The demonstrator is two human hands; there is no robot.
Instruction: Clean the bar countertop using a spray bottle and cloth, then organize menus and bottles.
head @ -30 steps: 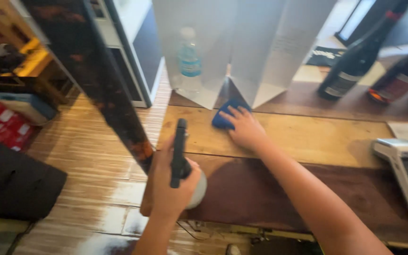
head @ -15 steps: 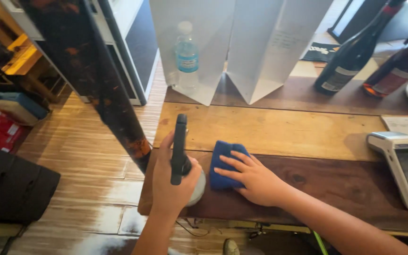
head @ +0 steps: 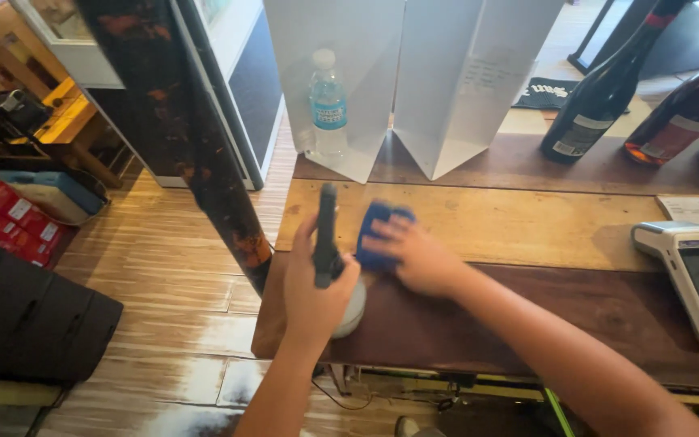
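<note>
While the far left shows a black bag (head: 30, 320) and red boxes (head: 6, 222) on the wooden floor (head: 163, 267), a dark, rusty-looking post (head: 180, 121) stands up just beside the left edge of the desk (head: 527, 226). Next comes the left hand (head: 317, 283), low at the near left corner of the desk. Its grip is wrapped tight around a spray bottle (head: 327, 243) with a black trigger top, and the white round body of the bottle peeks out under the palm. Just to the right, almost touching it, the right hand (head: 418, 259) lies flat with its fingers spread on a blue cloth (head: 378, 235). The cloth sits where the light plank meets the dark plank, and the hand presses it down onto the wood. This looks like the wiping step, with the spray kept ready. A good next move would call for firm, even pushes of the cloth along the wood, and care not to bump the things standing behind. Behind the hands, a clear water bottle (head: 328, 105) with a blue label stands by white folded cards (head: 414, 81). Farther right, two dark wine bottles (head: 608, 89) stand at the back, well apart from the cloth. Last, at the right edge, a white card reader (head: 693, 279) lies on the desk.
</note>
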